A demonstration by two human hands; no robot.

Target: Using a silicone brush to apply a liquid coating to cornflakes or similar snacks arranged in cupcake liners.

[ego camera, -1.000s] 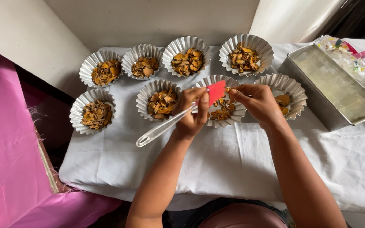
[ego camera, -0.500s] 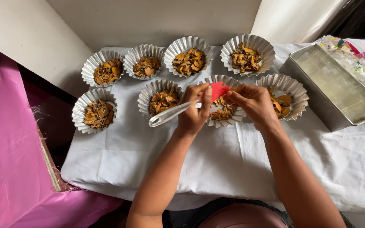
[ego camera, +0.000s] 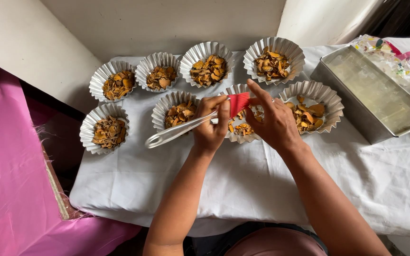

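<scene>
White-clothed table [ego camera: 271, 185], pink cloth [ego camera: 10, 189] at left, pale wall [ego camera: 167, 23]

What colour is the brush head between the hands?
Red, on a clear handle; the brush head shows best in the head view.

Only packaging I can spot is a crinkly clear plastic bag [ego camera: 395, 57] with red, green and yellow print, tucked behind the metal tray [ego camera: 357, 118] at far right.

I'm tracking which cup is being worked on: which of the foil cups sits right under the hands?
The front-row cup second from the right, partly hidden beneath the red brush; the other seven lie uncovered.
</scene>
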